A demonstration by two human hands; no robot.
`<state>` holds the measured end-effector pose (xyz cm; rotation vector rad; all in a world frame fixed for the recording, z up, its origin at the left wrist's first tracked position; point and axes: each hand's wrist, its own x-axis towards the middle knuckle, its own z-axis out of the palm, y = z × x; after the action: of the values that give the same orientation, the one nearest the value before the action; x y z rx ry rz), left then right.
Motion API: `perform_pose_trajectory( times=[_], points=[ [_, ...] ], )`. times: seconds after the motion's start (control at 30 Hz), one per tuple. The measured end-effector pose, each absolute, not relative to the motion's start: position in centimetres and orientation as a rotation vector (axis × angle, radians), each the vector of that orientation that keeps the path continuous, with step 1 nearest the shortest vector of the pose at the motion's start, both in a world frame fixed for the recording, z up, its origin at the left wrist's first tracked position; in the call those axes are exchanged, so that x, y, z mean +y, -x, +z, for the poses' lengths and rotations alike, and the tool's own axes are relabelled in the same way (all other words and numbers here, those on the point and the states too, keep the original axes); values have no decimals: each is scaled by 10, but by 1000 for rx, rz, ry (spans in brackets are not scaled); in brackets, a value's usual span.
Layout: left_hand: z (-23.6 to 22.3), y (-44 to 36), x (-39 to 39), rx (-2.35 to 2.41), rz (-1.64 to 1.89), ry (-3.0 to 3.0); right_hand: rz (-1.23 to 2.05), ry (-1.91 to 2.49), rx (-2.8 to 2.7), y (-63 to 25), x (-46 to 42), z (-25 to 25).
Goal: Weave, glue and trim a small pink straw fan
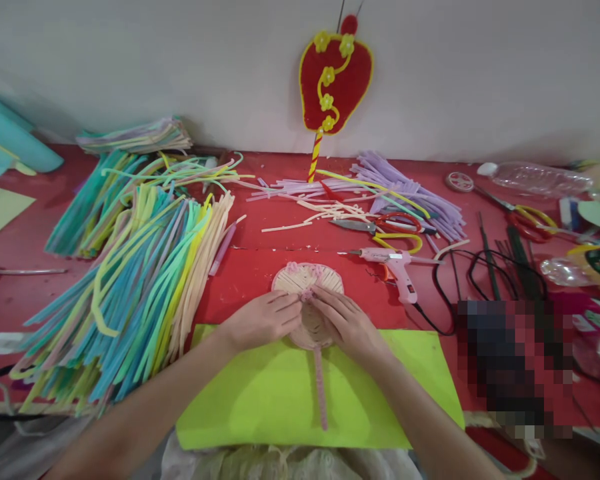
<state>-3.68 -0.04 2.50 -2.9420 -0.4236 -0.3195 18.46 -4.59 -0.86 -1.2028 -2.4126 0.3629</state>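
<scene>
A pale pink round fan point(314, 327), made of pipe cleaners, lies on a lime-green sheet point(260, 393) and the red table, its pink handle point(321, 393) pointing toward me. My left hand point(266, 317) and my right hand point(353, 320) meet over the fan's middle. Their fingertips are closed around a small pink pipe-cleaner flower point(307, 293), one hand on each side. More pink decorations point(317, 269) sit along the fan's far edge. My fingers partly cover the fan's face.
Bundles of colored pipe cleaners point(125, 287) fill the left side. A pink glue gun point(403, 270), scissors point(380, 227) and purple pipe cleaners point(405, 193) lie beyond and right. A red fan point(336, 80) leans on the wall. Bottles point(540, 179) and a pixelated area are at right.
</scene>
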Motion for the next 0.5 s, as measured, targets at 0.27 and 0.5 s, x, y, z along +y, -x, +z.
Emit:
perform_pose_trajectory(
  times=[0.27,0.5],
  points=[
    [25,32,-8,-553,-316,2899,331,1223,-2418,-181,-46,-5],
    [24,27,-10,-572,-393,2980,282,1226,-2391,-179,-46,-6]
  ],
)
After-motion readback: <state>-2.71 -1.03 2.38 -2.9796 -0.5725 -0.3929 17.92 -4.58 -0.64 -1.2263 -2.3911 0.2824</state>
